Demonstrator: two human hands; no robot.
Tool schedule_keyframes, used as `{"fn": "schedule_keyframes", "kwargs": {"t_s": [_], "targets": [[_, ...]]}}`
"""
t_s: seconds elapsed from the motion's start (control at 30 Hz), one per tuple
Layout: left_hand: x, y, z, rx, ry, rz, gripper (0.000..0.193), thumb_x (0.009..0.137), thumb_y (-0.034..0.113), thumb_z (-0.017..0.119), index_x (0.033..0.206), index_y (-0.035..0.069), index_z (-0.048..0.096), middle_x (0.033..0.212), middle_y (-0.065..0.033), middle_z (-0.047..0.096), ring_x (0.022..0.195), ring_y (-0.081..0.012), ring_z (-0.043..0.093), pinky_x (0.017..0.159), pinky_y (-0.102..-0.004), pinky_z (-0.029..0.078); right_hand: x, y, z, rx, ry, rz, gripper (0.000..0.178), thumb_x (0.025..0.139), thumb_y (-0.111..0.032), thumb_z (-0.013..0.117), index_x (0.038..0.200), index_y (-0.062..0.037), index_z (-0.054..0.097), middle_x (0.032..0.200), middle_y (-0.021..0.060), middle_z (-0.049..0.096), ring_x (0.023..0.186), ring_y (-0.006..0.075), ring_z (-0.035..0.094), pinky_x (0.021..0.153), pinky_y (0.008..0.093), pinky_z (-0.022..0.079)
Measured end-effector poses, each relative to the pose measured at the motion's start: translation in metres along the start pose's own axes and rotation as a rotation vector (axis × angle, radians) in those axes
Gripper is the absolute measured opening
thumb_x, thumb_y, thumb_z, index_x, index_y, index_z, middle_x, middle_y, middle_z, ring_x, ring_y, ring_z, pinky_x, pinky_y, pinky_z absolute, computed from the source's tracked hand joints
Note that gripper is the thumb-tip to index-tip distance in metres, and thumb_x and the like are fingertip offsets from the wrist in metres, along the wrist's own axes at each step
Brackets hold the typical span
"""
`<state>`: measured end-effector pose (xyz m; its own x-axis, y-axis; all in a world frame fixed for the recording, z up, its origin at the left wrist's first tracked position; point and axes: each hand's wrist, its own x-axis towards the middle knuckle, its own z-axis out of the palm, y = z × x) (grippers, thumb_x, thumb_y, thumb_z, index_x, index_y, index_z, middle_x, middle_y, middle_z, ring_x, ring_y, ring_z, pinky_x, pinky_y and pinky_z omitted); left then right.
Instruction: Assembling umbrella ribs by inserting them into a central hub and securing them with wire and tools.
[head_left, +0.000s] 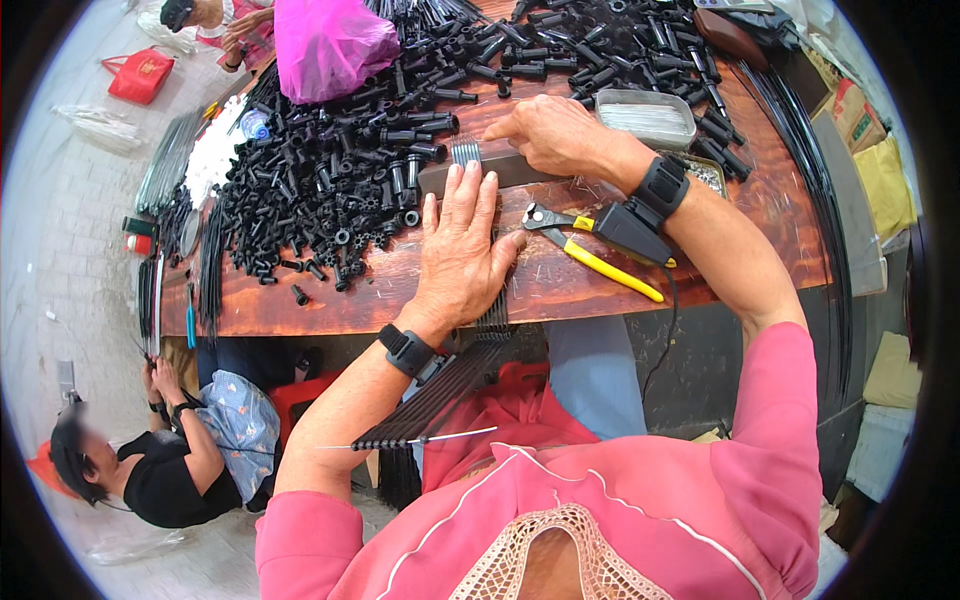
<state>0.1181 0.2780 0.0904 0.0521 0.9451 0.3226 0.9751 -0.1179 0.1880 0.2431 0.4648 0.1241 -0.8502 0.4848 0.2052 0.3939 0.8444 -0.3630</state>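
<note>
My left hand (458, 250) lies flat, fingers stretched, over a row of thin black rods (425, 405) that runs from the table edge toward my lap. Just past its fingertips, a comb of thin silvery wire ends (466, 151) stands at the left end of a dark bar-shaped block (515, 170). Above the block, my right hand (560, 135) is bent closed, its index finger pointing toward the wires; whatever it pinches is hidden or too small to make out. Yellow-handled nippers (605, 262) lie open-jawed right of my left hand.
Heaps of black plastic tubular parts (310, 190) cover the table's far side. A metal tin (645, 118) of thin pins stands beyond my right wrist. A black corded device (635, 235) sits beside the nippers. A pink bag (335, 45) rests at the back; co-workers (170, 450) are at the left.
</note>
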Motion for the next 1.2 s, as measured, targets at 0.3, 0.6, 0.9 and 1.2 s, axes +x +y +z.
{"fn": "schedule_keyframes", "kwargs": {"t_s": [0.3, 0.6, 0.9, 1.2], "targets": [[-0.001, -0.002, 0.001, -0.009, -0.003, 0.002, 0.068, 0.092, 0.033, 0.057, 0.147, 0.003, 0.033, 0.156, -0.0191, 0.025, 0.146, -0.0353, 0.019, 0.115, -0.0517, 0.016, 0.003, 0.002, 0.001, -0.031, 0.092, -0.046, 0.035, 0.08, -0.005, 0.056, 0.111, -0.0113, 0.071, 0.091, 0.0228, 0.068, 0.09, 0.0388, 0.065, 0.081, 0.046, 0.052], [0.001, 0.001, -0.002, 0.009, 0.006, 0.004, 0.068, 0.092, 0.037, 0.057, 0.146, 0.002, 0.035, 0.155, -0.0197, 0.026, 0.145, -0.0359, 0.02, 0.115, -0.0523, 0.017, 0.011, 0.01, -0.007, 0.111, -0.012, -0.059, 0.023, 0.078, -0.007, 0.062, 0.098, -0.0048, 0.074, 0.095, 0.0216, 0.069, 0.091, 0.0354, 0.068, 0.082, 0.0407, 0.053], [-0.001, 0.0, -0.002, -0.014, 0.026, 0.008, 0.068, 0.092, 0.038, 0.058, 0.146, 0.002, 0.035, 0.153, -0.0207, 0.028, 0.145, -0.0359, 0.022, 0.114, -0.0538, 0.018, 0.012, 0.013, -0.001, 0.115, -0.023, 0.01, 0.023, 0.077, -0.005, 0.059, 0.095, 0.0014, 0.073, 0.092, 0.0223, 0.07, 0.088, 0.0334, 0.069, 0.08, 0.039, 0.054], [-0.002, -0.001, -0.001, -0.032, 0.038, 0.013, 0.069, 0.092, 0.037, 0.058, 0.146, 0.001, 0.035, 0.154, -0.0208, 0.027, 0.145, -0.0352, 0.02, 0.115, -0.0538, 0.017, 0.012, 0.012, -0.003, 0.178, 0.012, -0.102, 0.024, 0.081, -0.011, 0.063, 0.102, -0.0036, 0.073, 0.093, 0.0206, 0.07, 0.086, 0.0329, 0.069, 0.078, 0.0387, 0.054]]}}
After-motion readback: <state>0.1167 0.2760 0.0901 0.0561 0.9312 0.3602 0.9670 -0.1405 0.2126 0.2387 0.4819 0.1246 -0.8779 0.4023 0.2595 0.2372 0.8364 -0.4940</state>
